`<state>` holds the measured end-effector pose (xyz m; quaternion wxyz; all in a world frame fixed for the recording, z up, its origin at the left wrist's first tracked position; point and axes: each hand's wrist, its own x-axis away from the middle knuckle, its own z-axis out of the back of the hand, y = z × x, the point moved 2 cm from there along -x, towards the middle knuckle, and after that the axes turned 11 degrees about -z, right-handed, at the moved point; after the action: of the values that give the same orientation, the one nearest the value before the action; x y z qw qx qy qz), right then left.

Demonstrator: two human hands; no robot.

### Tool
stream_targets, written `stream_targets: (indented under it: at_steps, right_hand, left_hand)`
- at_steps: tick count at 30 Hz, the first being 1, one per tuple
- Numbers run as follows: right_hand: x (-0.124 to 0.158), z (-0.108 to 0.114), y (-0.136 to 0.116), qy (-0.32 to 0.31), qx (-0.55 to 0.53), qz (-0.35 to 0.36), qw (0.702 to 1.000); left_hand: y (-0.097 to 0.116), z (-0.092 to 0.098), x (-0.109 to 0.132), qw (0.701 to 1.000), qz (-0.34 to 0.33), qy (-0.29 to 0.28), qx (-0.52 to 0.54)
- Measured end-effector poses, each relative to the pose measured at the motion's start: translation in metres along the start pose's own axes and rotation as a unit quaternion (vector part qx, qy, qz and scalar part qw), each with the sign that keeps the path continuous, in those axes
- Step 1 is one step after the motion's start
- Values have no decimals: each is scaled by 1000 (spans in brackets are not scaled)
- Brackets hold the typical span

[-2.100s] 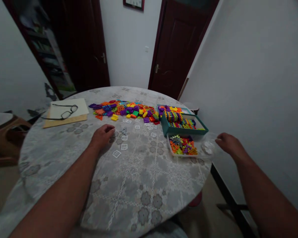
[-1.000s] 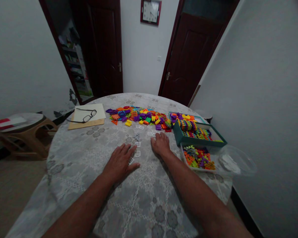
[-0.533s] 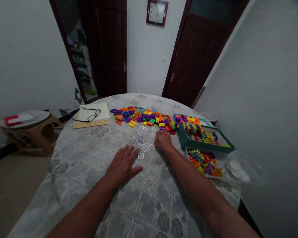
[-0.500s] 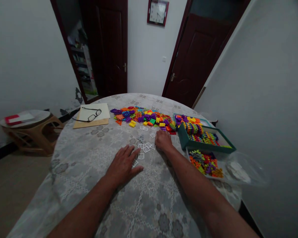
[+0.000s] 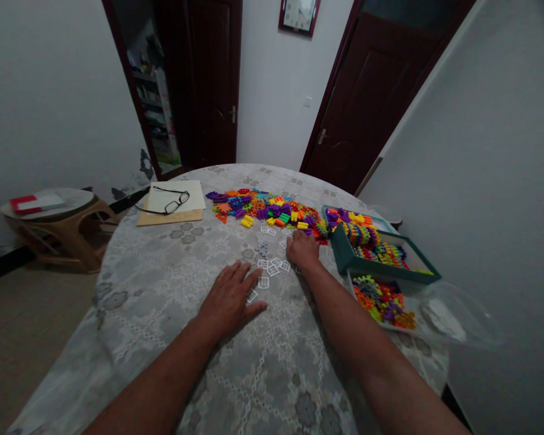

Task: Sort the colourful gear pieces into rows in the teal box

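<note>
Several white grid pieces (image 5: 273, 270) mid-frame; look thin, probably best slid flat, light pressure. Left hand (image 5: 229, 296) spread, unclenched; right hand (image 5: 303, 249) curled, can't tell if gripping.

you seem to be in a home: a flowered cloth (image 5: 249, 368) covers your round tabletop (image 5: 149, 290), with a wall clock (image 5: 299, 14), panelled doors (image 5: 367, 90) and a stool (image 5: 70, 238) around.
</note>
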<state>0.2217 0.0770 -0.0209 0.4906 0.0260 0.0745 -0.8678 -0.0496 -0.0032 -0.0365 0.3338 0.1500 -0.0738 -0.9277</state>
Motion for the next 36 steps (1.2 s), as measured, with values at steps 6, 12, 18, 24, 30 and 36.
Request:
stream_targets:
  at_steps: [6,12,18,24,30,36]
  right_hand:
    - [0,0,-5,4,8,1,1000]
    - [-5,-2,-5,14,7,-24,1000]
    - [-24,-4,-10,10,6,-57,998]
    - [-35,-8,-10,-3,8,-83,996]
    - [-40,-8,-12,-20,11,-102,995]
    - [-29,-1,-11,-7,10,-98,995]
  left_hand:
    - [2,4,-1,1000,4,-9,0]
    - [3,6,-1,1000,2,-13,-1]
    - [2,4,0,1000,2,-7,3]
    - [-2,-3,1,1000,3,5,5]
    - [-1,-2,2,1000,-3,8,13]
    - [0,2,1,1000,-1,1,17]
